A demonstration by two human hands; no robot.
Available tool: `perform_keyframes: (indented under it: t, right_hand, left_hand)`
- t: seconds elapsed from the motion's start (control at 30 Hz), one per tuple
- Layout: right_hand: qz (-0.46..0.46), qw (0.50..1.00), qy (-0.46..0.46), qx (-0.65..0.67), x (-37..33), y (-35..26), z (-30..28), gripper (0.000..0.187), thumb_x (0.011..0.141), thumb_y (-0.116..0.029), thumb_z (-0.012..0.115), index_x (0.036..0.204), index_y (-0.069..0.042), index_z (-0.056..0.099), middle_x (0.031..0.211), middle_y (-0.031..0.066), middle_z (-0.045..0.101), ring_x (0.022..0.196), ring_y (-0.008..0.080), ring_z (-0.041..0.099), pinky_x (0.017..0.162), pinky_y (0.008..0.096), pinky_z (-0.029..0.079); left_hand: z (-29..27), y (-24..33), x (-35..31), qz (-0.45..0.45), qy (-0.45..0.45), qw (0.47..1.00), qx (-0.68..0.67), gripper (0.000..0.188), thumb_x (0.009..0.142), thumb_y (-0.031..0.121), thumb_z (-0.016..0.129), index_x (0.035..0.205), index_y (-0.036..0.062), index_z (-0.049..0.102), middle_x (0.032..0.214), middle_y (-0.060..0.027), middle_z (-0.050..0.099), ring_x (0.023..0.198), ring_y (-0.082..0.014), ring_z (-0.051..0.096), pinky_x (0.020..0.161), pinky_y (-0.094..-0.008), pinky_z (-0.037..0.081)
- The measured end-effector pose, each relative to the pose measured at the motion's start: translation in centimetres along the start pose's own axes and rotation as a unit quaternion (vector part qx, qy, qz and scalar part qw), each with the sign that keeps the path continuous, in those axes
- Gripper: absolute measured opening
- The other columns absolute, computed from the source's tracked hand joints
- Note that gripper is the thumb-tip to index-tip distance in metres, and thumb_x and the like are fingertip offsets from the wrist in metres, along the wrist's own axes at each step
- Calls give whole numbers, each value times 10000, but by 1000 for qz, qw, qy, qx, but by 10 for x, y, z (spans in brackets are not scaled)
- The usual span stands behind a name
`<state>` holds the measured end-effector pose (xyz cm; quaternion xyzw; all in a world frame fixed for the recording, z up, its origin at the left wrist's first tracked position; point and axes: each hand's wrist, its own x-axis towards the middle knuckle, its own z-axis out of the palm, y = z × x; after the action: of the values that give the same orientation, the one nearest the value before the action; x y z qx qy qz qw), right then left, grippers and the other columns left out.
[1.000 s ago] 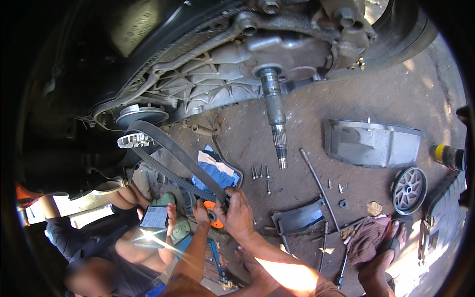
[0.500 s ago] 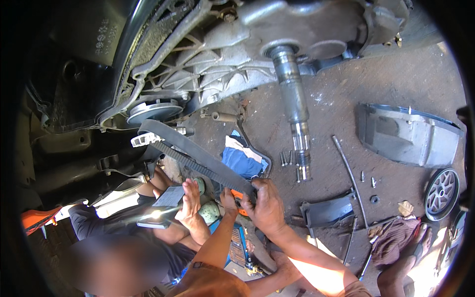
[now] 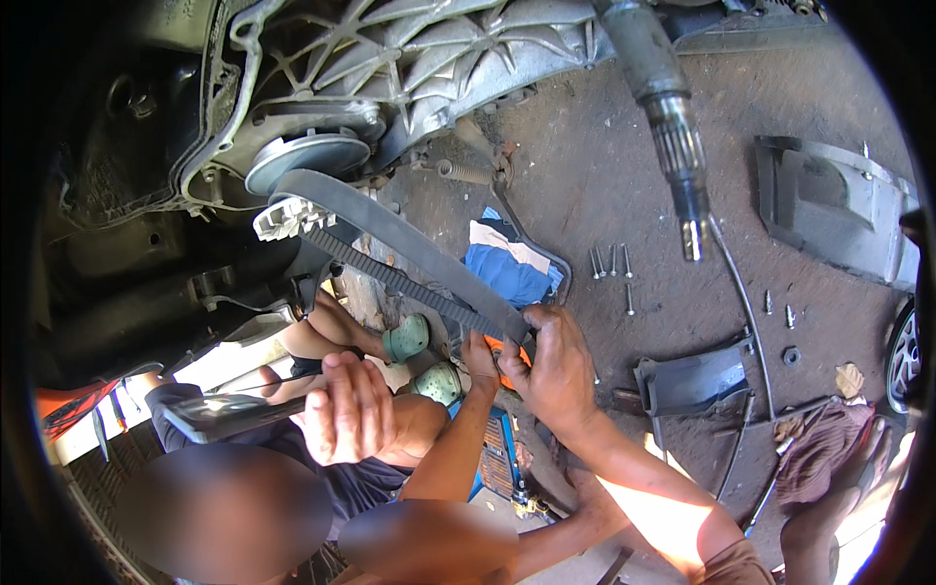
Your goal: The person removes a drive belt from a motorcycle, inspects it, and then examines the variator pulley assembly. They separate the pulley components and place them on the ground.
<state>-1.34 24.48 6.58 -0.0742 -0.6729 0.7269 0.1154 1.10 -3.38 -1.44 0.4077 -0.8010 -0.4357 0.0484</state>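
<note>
A black toothed drive belt [image 3: 409, 249] stretches in a long loop from a silver finned pulley [image 3: 285, 218], under a grey metal disc [image 3: 307, 161], to my right hand [image 3: 556, 375]. My right fingers and thumb are closed on the belt's near end. Just left of it, my left hand [image 3: 478, 359] is close beneath the belt, next to an orange thing [image 3: 502, 361] that I cannot make out. Its fingers look curled, but the belt partly hides them. Above the pulley spans a ribbed metal casing [image 3: 478, 54].
A splined shaft [image 3: 678, 146] juts down at the upper right. On the ground lie several bolts [image 3: 612, 260], a blue cloth [image 3: 507, 278], a black curved part [image 3: 692, 380], a rod [image 3: 749, 322] and a grey cover [image 3: 829, 195]. Left, another person's hand [image 3: 346, 409] holds a phone [image 3: 234, 414].
My view has shifted, so the shaft and ground parts appear farther right and higher. My right hand still grips the belt. The other person's phone has moved left and tilted.
</note>
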Motion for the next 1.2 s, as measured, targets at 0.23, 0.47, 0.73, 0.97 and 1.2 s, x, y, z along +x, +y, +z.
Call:
perform_keyframes:
  t: [0.23,0.47,0.73,0.97,1.2]
  right_hand:
    - [0,1000,20,-5,2,5,3,381,800,-144,748,1088,-21,532,979,169,624,861,368,614,757,462,492]
    - [7,999,24,25,-12,-8,11,400,768,-107,748,1100,-24,541,975,155,626,859,347,617,759,456,486]
    - [56,997,45,13,1,-1,8,381,798,-122,719,1120,-19,543,957,157,611,890,347,609,784,461,482]
    - [23,1000,3,16,-2,-7,12,382,810,-122,721,1129,-16,539,969,167,618,899,363,618,799,466,488]
    - [48,999,-2,10,-3,0,13,379,806,-125,714,1131,-21,550,983,151,619,940,336,613,807,458,471]
  left_hand:
    - [-9,-9,4,117,-59,988,81,277,963,221,477,731,71,494,745,-28,487,695,-144,450,655,-378,392]
    - [-13,-13,8,-15,-35,999,-29,273,957,227,480,766,42,542,779,-60,554,725,-175,523,690,-383,439]
    - [-2,3,-1,20,-62,997,-43,270,951,229,491,817,15,587,836,-99,615,758,-203,586,720,-395,477]
    - [-8,0,-4,97,-106,987,72,281,949,280,533,855,29,617,865,-125,650,768,-259,622,706,-413,488]
    - [-17,-1,6,483,-108,741,454,304,947,352,589,892,58,643,885,-149,677,771,-327,651,674,-435,492]
